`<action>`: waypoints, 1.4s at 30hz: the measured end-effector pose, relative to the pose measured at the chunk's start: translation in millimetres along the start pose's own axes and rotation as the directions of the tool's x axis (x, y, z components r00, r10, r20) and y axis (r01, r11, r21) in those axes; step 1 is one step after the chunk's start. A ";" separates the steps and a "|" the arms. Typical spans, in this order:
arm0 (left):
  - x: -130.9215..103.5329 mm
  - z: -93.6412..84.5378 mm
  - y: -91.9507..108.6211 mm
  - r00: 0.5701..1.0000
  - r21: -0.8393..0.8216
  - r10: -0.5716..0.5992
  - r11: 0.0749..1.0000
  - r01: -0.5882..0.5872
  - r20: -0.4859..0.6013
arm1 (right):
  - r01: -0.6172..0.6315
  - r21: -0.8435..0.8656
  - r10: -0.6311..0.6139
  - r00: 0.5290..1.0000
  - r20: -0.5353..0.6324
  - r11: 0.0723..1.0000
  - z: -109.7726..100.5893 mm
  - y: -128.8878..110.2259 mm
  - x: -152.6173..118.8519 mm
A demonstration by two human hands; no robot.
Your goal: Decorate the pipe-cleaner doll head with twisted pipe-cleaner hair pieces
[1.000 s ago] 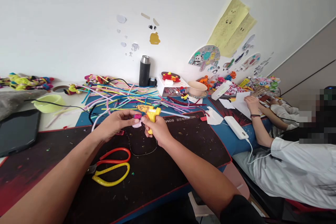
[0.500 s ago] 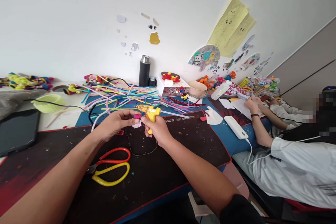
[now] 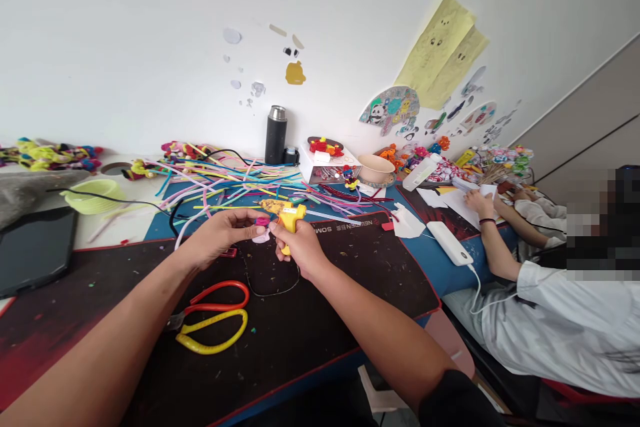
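Observation:
My right hand (image 3: 299,244) is wrapped round a yellow hot glue gun (image 3: 287,215), its dark nozzle pointing left. Between the fingertips of my left hand (image 3: 223,235) is a small pink and lilac fuzzy craft piece (image 3: 261,232), held just below the nozzle and close to my right fingers. Its full shape is partly hidden by my fingers. Scissors (image 3: 215,317) with one red and one yellow handle lie on the dark desk mat (image 3: 320,340), beneath my left forearm. Behind my hands, many coloured pipe cleaners (image 3: 240,180) are spread in a loose pile.
A black flask (image 3: 276,137) stands by the wall beside a white box (image 3: 327,163) and a beige bowl (image 3: 375,169). Light green bowl-like item (image 3: 93,197) and a black tablet (image 3: 37,250) lie left. A white power bank (image 3: 450,245) sits right, near a co-worker's hand (image 3: 479,203).
My hands, the glue gun and the craft piece stay almost still. At the right, the co-worker's hand has lowered onto the white papers.

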State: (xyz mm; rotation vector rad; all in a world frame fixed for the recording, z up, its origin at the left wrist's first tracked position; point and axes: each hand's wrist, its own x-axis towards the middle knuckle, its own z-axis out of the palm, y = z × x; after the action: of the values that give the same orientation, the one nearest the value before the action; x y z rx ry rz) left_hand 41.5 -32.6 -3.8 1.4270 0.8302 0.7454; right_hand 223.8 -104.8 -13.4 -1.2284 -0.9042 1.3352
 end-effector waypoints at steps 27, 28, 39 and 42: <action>1.7 -3.1 -3.9 0.998 -0.006 -0.033 0.999 0.032 -0.046 | 0.020 0.057 -0.019 1.000 -0.025 0.998 -1.4 -0.2 4.2; 1.8 -3.6 -4.4 0.998 -0.021 -0.042 0.999 0.041 -0.052 | 0.022 0.068 -0.020 1.000 -0.024 0.997 -2.2 -0.1 6.2; 7.8 -16.1 -13.2 0.965 -0.238 -0.044 0.971 -0.019 -0.258 | 0.007 0.106 -0.012 0.999 0.046 0.994 -8.2 4.8 49.9; 7.3 -16.4 -8.6 0.952 -0.324 -0.056 0.945 -0.047 -0.302 | 0.015 0.099 -0.025 0.995 0.101 0.995 -3.8 3.9 59.3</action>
State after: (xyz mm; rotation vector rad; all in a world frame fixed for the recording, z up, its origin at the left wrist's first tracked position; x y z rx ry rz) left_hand 31.0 -17.9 -12.3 1.0230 0.8976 1.0681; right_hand 232.0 -47.8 -28.2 -1.0811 -0.9092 1.4198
